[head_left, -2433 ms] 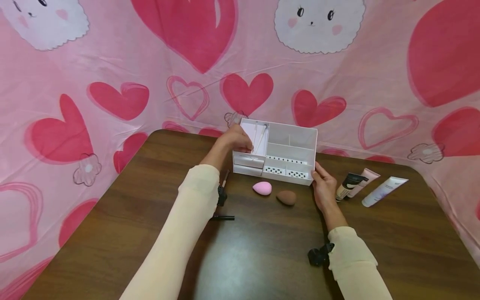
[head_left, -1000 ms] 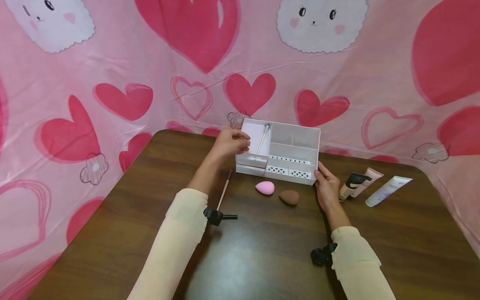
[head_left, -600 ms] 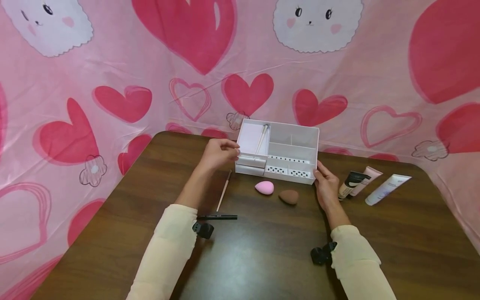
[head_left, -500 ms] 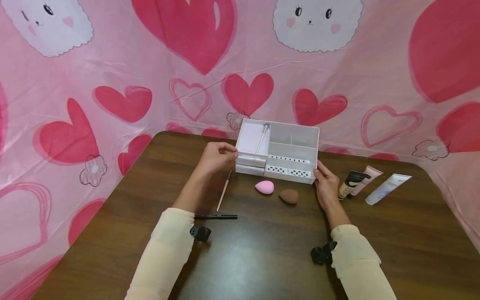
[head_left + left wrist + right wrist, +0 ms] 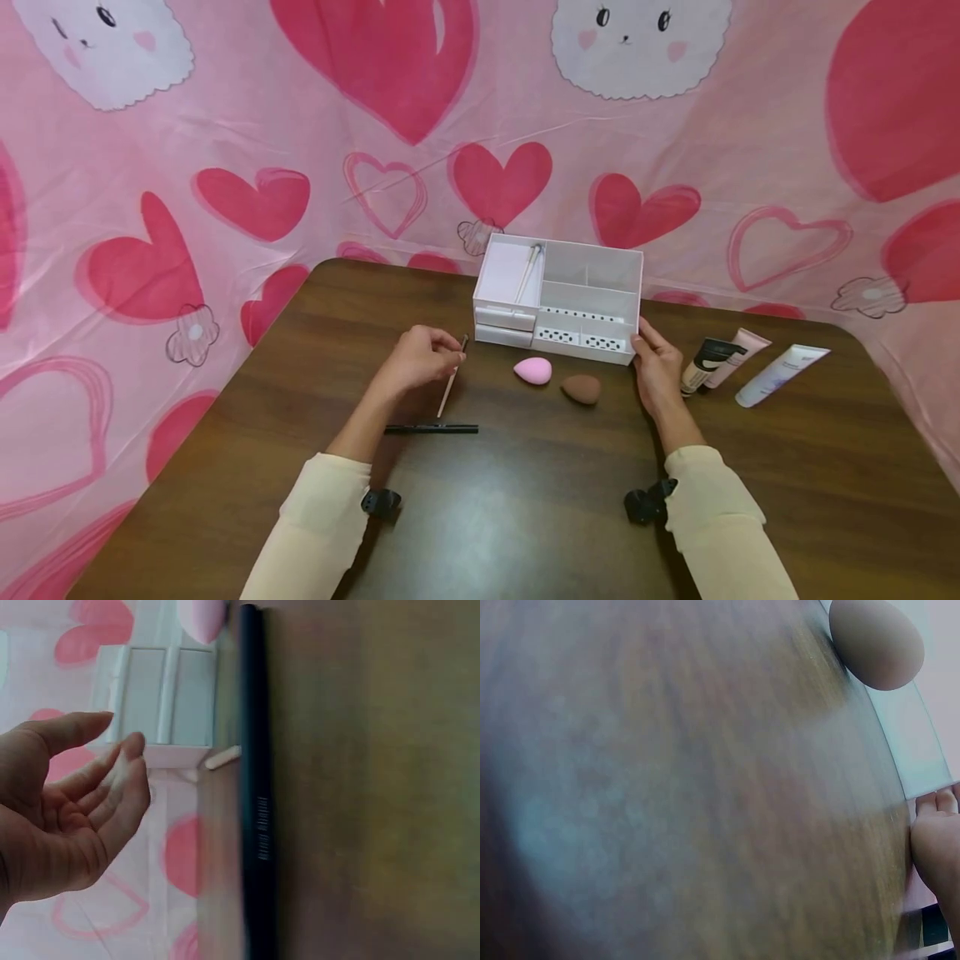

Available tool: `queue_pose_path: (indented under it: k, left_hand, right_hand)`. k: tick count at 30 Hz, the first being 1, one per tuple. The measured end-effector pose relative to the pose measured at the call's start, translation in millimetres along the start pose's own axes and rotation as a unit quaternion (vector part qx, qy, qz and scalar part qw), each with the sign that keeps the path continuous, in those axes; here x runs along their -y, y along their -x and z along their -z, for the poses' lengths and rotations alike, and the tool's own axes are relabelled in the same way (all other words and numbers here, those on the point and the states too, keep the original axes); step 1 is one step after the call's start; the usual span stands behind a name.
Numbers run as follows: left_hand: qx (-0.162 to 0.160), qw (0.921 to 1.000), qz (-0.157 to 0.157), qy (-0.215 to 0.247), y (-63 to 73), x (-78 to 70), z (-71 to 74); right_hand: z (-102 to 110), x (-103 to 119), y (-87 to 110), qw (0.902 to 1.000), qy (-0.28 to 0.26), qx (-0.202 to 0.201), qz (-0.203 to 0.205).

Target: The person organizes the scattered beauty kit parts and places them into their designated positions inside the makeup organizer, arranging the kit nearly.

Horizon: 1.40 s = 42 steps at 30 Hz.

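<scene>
1. The left hand (image 5: pixel 423 360) has left the white organizer (image 5: pixel 588 297) and dropped to its 8 o'clock, loosely curved, holding nothing.
2. There it hovers by 1 loose brush (image 5: pixel 449 387), which now seems within easy reach.
3. The right hand (image 5: pixel 660 375) grips the organizer's 4 o'clock corner.

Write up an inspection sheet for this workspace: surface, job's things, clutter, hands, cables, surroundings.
Surface: brown table, wood-grained, with a glare patch.
Job's things: white organizer with at least one brush inside; loose brush on the table.
Clutter: black pen, pink sponge, brown sponge, black-topped tube, pink tube, white tube.
Hands: left hand at the loose brush, contact unclear; right hand touches the organizer's right side.
Cables: nothing seen.
Surroundings: pink cloth printed with hearts behind the table.
</scene>
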<state>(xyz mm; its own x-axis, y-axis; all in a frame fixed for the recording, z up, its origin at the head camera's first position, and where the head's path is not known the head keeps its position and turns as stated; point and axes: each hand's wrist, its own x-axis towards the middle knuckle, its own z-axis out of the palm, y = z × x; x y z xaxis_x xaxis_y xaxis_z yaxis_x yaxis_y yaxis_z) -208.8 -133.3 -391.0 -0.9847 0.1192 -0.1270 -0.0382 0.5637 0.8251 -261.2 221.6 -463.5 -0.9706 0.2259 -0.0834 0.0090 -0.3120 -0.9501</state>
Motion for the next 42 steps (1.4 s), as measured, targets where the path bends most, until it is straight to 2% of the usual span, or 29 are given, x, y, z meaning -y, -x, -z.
queue_pose_path:
  k: [2,5,9,17,24,29,42]
  left_hand:
    - [-0.008,0.9985,-0.002,-0.053,1.6,4.7,-3.0]
    - [-0.025,0.9908,0.0,-0.133,2.7,11.3,-7.5]
    - [-0.024,0.9828,0.017,-0.182,4.0,17.2,-13.1]
    - [-0.018,0.9763,0.053,-0.209,2.4,22.7,-19.7]
    - [-0.008,0.9819,0.09,-0.166,1.2,27.4,-21.9]
    - [-0.002,0.984,0.104,-0.145,1.7,28.6,-22.2]
    - [-0.005,0.9663,0.092,-0.24,0.8,22.2,-22.7]
  right_hand:
    - [1,1,0.1,1.0,0.001,-0.001,0.0]
    - [1,1,-0.4,1.0,-0.002,-0.001,0.0]
    - [1,2,-0.9,1.0,-0.003,0.002,-0.001]
    - [1,2,-0.6,1.0,-0.005,-0.002,0.001]
    - [2,1,0.0,1.0,-0.006,-0.003,-0.004]
    - [3,0,0.2,1.0,-0.007,-0.001,-0.005]
    - [1,-1,-0.7,1.0,-0.006,0.003,-0.007]
